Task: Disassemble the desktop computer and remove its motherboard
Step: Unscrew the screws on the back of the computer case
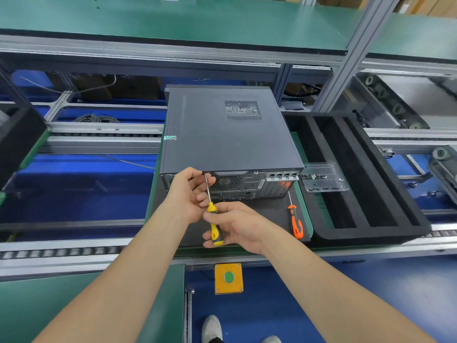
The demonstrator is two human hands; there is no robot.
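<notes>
Holding small screws (pixel 313 177), a clear tray (pixel 332 169) sits just beside the desktop computer (pixel 222 134)

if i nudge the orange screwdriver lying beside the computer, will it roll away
Probably a little: the orange screwdriver has a rounded handle and lies loose on the dark mat. Its contoured grip would likely stop it soon. It looks rigid and light, so a small push should shift it.
</notes>
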